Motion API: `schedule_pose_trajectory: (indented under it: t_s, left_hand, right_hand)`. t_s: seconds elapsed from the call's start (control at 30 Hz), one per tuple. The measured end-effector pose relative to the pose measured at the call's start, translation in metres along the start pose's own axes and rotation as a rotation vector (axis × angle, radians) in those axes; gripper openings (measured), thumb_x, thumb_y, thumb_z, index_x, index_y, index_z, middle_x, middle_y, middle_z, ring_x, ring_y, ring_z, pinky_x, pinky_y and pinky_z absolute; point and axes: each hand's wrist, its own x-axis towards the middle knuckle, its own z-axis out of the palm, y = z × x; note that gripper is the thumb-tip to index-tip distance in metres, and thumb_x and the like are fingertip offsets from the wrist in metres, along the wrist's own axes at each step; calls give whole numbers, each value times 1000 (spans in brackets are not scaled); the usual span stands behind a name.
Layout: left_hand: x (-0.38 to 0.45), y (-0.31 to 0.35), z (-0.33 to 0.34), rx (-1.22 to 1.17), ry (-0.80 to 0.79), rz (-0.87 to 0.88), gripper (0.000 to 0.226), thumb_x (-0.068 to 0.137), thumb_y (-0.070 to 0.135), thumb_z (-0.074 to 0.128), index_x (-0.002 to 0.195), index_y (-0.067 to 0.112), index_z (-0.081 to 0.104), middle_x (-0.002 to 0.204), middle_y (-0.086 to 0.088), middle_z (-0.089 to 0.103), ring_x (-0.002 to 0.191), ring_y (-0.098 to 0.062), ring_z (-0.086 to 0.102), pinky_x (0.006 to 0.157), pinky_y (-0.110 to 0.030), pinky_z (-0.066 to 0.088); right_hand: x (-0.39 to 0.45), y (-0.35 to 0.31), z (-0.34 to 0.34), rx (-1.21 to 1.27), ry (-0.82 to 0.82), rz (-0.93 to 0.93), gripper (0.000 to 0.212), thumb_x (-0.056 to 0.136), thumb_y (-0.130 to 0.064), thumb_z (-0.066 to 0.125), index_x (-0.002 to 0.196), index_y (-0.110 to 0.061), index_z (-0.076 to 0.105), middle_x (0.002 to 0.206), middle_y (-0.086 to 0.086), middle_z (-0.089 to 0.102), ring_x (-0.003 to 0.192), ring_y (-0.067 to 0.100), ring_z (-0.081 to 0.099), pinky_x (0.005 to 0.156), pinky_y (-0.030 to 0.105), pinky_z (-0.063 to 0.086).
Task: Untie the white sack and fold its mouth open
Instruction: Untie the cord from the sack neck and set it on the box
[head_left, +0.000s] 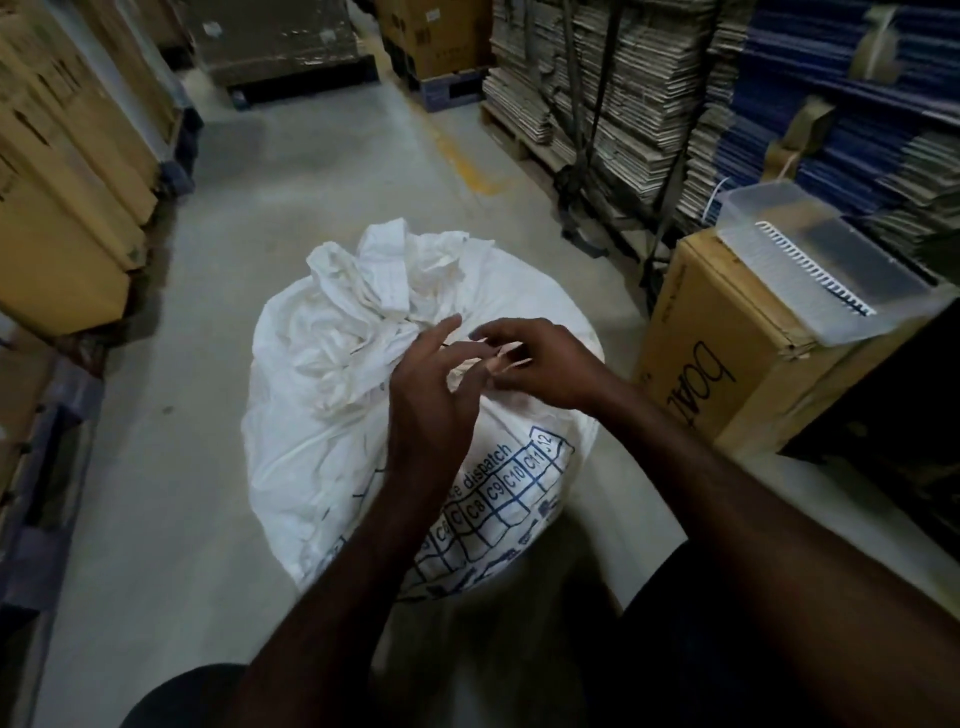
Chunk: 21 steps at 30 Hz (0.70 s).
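While the white sack (332, 415) stands tied, both hands pick its knot (467, 371), left hand (431, 400) loosely spread, right hand (540, 366) pinching

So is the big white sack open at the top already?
No, the white sack is closed: its mouth is bunched tight where the left hand and right hand meet at the tie.

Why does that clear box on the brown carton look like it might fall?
The clear plastic tray sits crooked on the brown carton, and its near end sticks out past the carton's edge. That overhang makes it look wobbly. Nothing has spilled. The white sack is only crumpled where both hands work at its tied mouth.
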Motion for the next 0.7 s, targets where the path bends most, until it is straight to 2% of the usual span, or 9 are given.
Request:
schedule_pose_trajectory:
  t_s: [0.07, 0.13, 0.23, 0.27, 0.37, 0.43, 0.5, 0.6, 0.7]
  left_hand:
    - [5, 3, 2, -9, 2, -5, 14, 94, 15, 78, 104, 23, 84, 139, 2, 71, 132, -3, 61, 109, -22, 48]
    - [11, 6, 3, -17, 12, -26, 14, 92, 16, 79, 103, 23, 83, 136, 4, 73, 133, -4, 61, 110, -29, 49]
    - [16, 8, 3, -32, 2, -50, 15, 90, 20, 83, 105, 23, 81, 123, 32, 68, 134, -2, 61, 111, -22, 47]
    - [17, 7, 2, -19, 3, -45, 19, 90, 22, 84, 108, 23, 80, 121, 34, 68, 132, -3, 62, 110, -22, 47]
    - [21, -3, -2, 16, 16, -66, 29, 91, 23, 84, 118, 21, 74, 124, 12, 75, 122, -7, 67, 106, -27, 51]
    - [24, -9, -7, 32, 36, -106, 32, 90, 18, 82, 120, 23, 72, 117, 7, 75, 112, -7, 69, 101, -25, 52]
    - [27, -14, -9, 53, 40, -142, 34, 90, 17, 81, 121, 26, 71, 110, 5, 75, 105, -10, 69, 96, -27, 53]
    - [31, -16, -7, 42, 24, -190, 33, 91, 19, 80, 121, 30, 71, 103, 4, 75, 98, -11, 71, 89, -28, 57]
    - [33, -13, -1, 4, -6, -187, 33, 92, 17, 78, 123, 28, 73, 102, 2, 76, 94, -3, 74, 83, -15, 57]
  right_hand:
    - [3, -5, 8, 58, 61, -63, 32, 86, -15, 83, 117, -21, 79, 105, -8, 80, 91, 4, 76, 86, 29, 59]
    - [6, -5, 9, 165, 88, -56, 17, 87, -15, 82, 104, -15, 84, 95, -3, 83, 90, 11, 78, 86, 40, 62]
    - [11, -1, 3, 420, 169, -7, 13, 89, -5, 80, 102, -3, 83, 95, 11, 82, 92, 24, 80, 91, 41, 63]
    - [13, 0, 1, 538, 212, 17, 13, 90, -1, 80, 102, 2, 81, 96, 16, 81, 92, 29, 80, 93, 44, 63]
    - [23, 7, -12, 795, 414, 76, 13, 89, 6, 77, 102, 11, 76, 91, 22, 78, 84, 32, 78, 89, 40, 64]
    - [27, 17, -27, 880, 580, 126, 13, 91, 8, 75, 103, 13, 73, 86, 20, 76, 78, 27, 76, 83, 32, 64]
    - [24, 29, -45, 922, 676, 163, 18, 93, 5, 74, 108, 15, 72, 89, 22, 74, 81, 27, 75, 82, 30, 63]
    - [11, 38, -59, 870, 612, 158, 27, 96, -2, 74, 115, 17, 70, 94, 25, 73, 81, 27, 72, 80, 31, 62]
    - [1, 33, -61, 831, 508, 117, 26, 97, -2, 72, 118, 13, 70, 94, 20, 74, 81, 24, 71, 80, 31, 61]
